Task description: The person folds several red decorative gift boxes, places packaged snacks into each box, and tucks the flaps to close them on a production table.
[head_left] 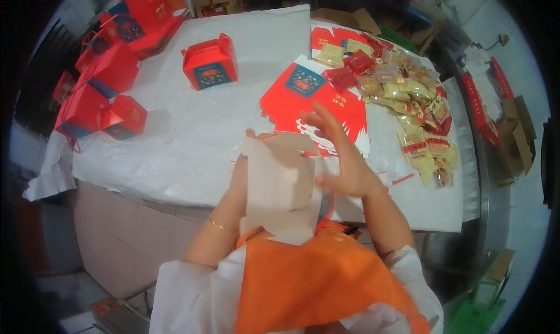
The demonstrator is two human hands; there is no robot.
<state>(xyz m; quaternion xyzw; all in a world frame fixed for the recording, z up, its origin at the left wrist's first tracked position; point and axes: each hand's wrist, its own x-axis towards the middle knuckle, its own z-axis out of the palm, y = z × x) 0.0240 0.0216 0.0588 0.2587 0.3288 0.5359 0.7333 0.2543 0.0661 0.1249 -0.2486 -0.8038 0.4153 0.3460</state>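
Note:
In front of my orange apron, a partly folded gift carton [277,182] shows its plain off-white inside, with flaps standing out. My left hand [240,172] is wrapped round its left side, and most of those fingers are hidden behind the cardboard. Close to the carton's right edge is my right hand [345,162], fingers spread and slightly blurred, with nothing in it. Just beyond lies a stack of flat red carton blanks [277,99] with a blue printed panel. An assembled red gift box [211,65] with a top handle stands farther back on the table.
Wrapped pastries [408,89] in clear, yellow and red packets are heaped on the table's right. Several red gift boxes [114,71] line the left edge. White sheeting [157,165] covers the table. A brown cardboard box [516,135] is at the far right.

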